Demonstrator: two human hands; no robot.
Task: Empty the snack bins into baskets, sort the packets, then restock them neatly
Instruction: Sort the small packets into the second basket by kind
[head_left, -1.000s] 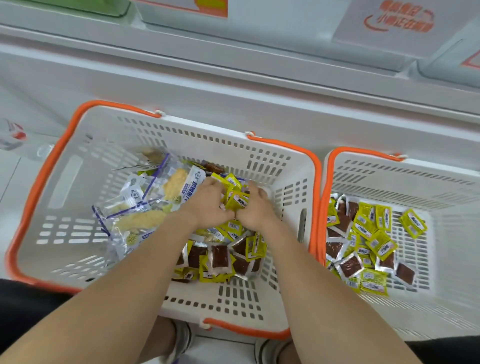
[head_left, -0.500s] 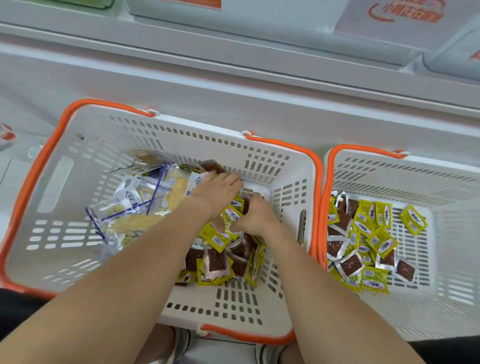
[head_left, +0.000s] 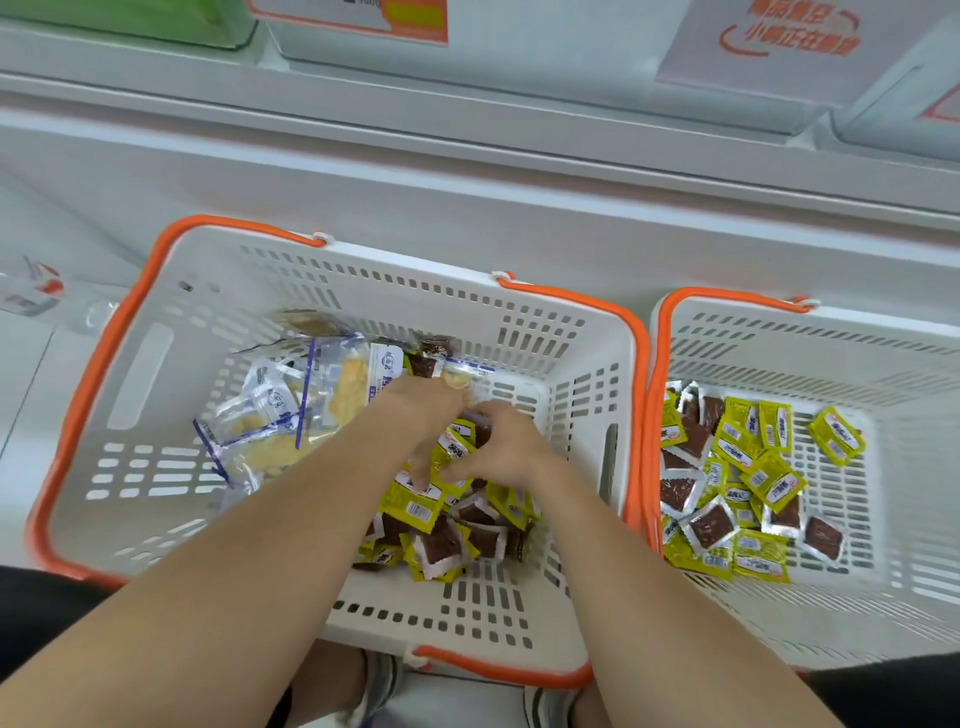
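— How do the packets look from your end?
— I see small square yellow and dark-brown snack packets with crimped edges. They are heaped at five o'clock on the floor of the white slotted plastic basket with an orange rim.
— And the hands?
— Both sit on the heap's twelve o'clock edge. The right hand curls its fingers round some of them. The left hand, just beside it, is blurred, so I cannot tell its grip.
— Around that?
— Clear blue-striped bags with pale contents lie at nine o'clock of the hands. A second white basket at three o'clock holds loose packets of the same kind.
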